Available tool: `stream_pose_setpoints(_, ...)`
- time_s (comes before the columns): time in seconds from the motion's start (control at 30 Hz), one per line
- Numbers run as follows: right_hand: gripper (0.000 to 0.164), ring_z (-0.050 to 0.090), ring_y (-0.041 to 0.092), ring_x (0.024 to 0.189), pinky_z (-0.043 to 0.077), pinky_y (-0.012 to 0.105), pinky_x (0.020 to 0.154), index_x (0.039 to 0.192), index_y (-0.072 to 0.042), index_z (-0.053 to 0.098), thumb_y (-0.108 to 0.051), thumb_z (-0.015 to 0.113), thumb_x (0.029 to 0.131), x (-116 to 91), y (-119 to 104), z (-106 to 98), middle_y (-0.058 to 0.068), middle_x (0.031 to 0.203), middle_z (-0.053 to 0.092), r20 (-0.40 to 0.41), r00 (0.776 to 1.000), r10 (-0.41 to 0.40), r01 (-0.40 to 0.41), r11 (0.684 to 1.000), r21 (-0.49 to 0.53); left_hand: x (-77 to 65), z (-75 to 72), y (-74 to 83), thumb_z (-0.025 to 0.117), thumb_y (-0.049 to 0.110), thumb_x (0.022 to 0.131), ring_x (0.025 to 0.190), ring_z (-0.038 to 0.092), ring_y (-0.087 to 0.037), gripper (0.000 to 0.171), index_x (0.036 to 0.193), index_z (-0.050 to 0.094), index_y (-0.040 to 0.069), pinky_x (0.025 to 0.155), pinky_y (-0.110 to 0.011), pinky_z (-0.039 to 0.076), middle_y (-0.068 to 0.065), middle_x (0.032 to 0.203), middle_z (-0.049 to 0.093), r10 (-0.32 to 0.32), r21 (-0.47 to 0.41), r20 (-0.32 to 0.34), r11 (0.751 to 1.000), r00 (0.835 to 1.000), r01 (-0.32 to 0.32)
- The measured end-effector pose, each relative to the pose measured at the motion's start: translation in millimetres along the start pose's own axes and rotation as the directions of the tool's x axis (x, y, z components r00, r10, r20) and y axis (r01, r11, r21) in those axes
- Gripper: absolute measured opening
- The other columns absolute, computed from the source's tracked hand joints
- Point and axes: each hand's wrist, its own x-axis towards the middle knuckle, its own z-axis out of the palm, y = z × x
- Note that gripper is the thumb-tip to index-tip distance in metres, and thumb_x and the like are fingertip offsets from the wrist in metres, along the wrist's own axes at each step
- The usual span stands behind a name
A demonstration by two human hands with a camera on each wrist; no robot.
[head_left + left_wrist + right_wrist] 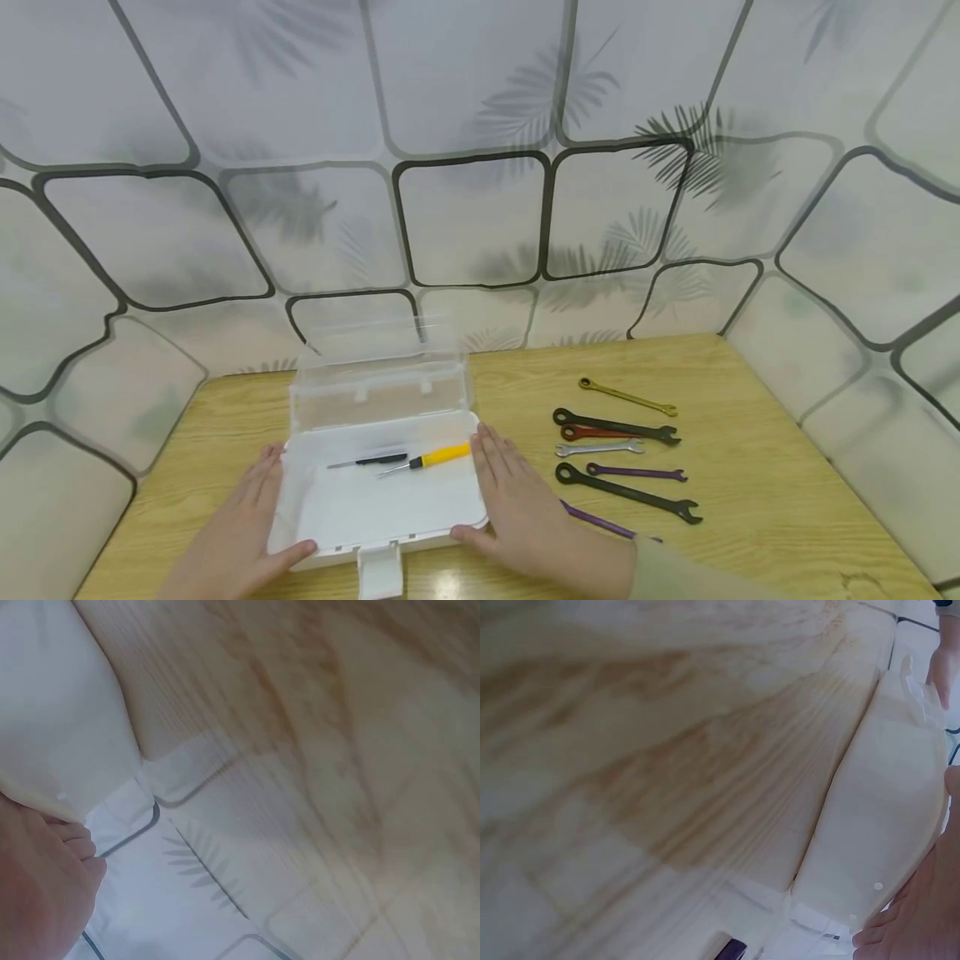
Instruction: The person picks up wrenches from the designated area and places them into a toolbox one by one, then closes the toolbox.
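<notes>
A white plastic case [375, 517] lies on the table with its clear lid [378, 400] raised at the back and its front latch [381, 571] hanging down. Inside are a yellow-handled screwdriver [448, 454] and a slim black screwdriver [384, 459]. My left hand [243, 521] rests along the case's left side, thumb at the front corner. On the opposite side my right hand [525, 512] lies with straight fingers against the wall, its thumb by the front rim. Both wrist views show the hands [45, 885] [915, 915] touching the case's outer walls.
Several combination wrenches lie on the wooden table right of the case: a gold one [628, 397], black ones [628, 493], a red one [592, 432], a silver one [600, 448] and purple ones [636, 472]. My right forearm partly covers the lowest purple wrench. Patterned cloth [472, 217] walls the back and sides.
</notes>
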Motion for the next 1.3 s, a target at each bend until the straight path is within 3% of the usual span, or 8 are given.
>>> stream_pose_setpoints(0.17,0.109,0.018,0.035,0.166,0.027,0.046,0.134,0.167,0.003,0.019,-0.083,0.024,0.1,-6,6,0,0.023,0.177,0.01,-0.009,1.0,0.016,-0.016,1.0,0.007,5.6,2.9,5.8,0.078,0.064,0.084,0.159,-0.02,0.001,0.123,0.158,0.026,-0.019,0.128,-0.012,-0.015,-0.035,0.167,0.031,0.043,0.008,-0.046,0.999,0.998,-0.043)
stream_pose_setpoints(0.3,0.109,0.019,0.036,0.165,0.027,0.046,0.134,0.167,0.004,0.02,-0.082,0.026,0.1,-11,11,-1,0.023,0.177,0.011,-0.02,0.999,0.024,-0.024,1.0,0.003,9.3,4.4,12.5,0.077,0.065,0.084,0.161,-0.018,-0.003,0.123,0.158,0.027,-0.019,0.127,-0.012,-0.016,-0.034,0.168,0.031,0.029,0.01,-0.033,1.0,0.999,-0.028)
stream_pose_setpoints(0.37,0.109,0.019,0.037,0.165,0.027,0.046,0.134,0.167,0.005,0.021,-0.082,0.027,0.101,-13,14,0,0.024,0.176,0.012,-0.032,0.999,0.023,-0.023,1.0,0.007,11.3,3.9,17.2,0.077,0.066,0.084,0.165,-0.014,-0.011,0.122,0.158,0.028,-0.018,0.126,-0.011,-0.017,-0.034,0.167,0.033,0.012,0.011,-0.013,1.0,1.0,-0.012)
stream_pose_setpoints(0.53,0.109,0.02,0.037,0.165,0.027,0.048,0.134,0.166,0.005,0.02,-0.081,0.03,0.101,-18,23,1,0.024,0.176,0.012,-0.052,0.998,0.024,-0.023,0.999,0.025,18.2,1.5,28.6,0.076,0.067,0.085,0.164,0.02,-0.04,0.121,0.158,0.03,-0.018,0.124,-0.01,-0.018,-0.034,0.167,0.034,-0.02,0.003,0.01,1.0,1.0,0.019)
stream_pose_setpoints(0.67,0.108,0.02,0.038,0.165,0.025,0.05,0.134,0.166,0.006,0.02,-0.08,0.031,0.102,-21,30,1,0.025,0.176,0.013,-0.055,0.998,0.025,-0.023,0.999,0.04,23.9,1.5,36.2,0.075,0.069,0.085,0.155,0.036,-0.048,0.121,0.156,0.033,-0.019,0.123,-0.009,-0.019,-0.035,0.166,0.035,-0.025,0.008,0.017,1.0,1.0,0.025)
stream_pose_setpoints(0.9,0.104,0.023,0.037,0.164,0.03,0.051,0.132,0.166,0.006,0.022,-0.075,0.039,0.103,-31,45,1,0.025,0.176,0.016,-0.088,0.996,0.012,-0.009,0.999,0.037,32.5,4.5,49.5,0.072,0.072,0.086,0.151,0.04,-0.052,0.122,0.156,0.032,-0.019,0.121,-0.008,-0.022,-0.037,0.165,0.034,-0.048,-0.007,0.043,0.999,0.998,0.048)
stream_pose_setpoints(1.13,0.103,0.026,0.038,0.163,0.032,0.051,0.131,0.165,0.006,0.025,-0.074,0.043,0.103,-40,54,1,0.025,0.175,0.019,-0.115,0.993,0.007,-0.003,0.999,0.033,36.6,10.2,58.3,0.074,0.07,0.084,0.148,0.044,-0.053,0.121,0.154,0.034,-0.02,0.124,-0.01,-0.019,-0.038,0.162,0.039,-0.018,-0.003,-0.017,1.0,1.0,0.018)
stream_pose_setpoints(1.3,0.101,0.028,0.036,0.163,0.034,0.05,0.13,0.165,0.005,0.027,-0.073,0.044,0.103,-44,59,0,0.023,0.175,0.022,-0.129,0.992,-0.008,0.01,1.0,0.019,39.8,9.5,61.6,0.074,0.07,0.085,0.151,0.041,-0.052,0.121,0.155,0.033,-0.019,0.123,-0.01,-0.021,-0.037,0.163,0.037,-0.047,0.0,0.019,0.999,0.999,0.047)
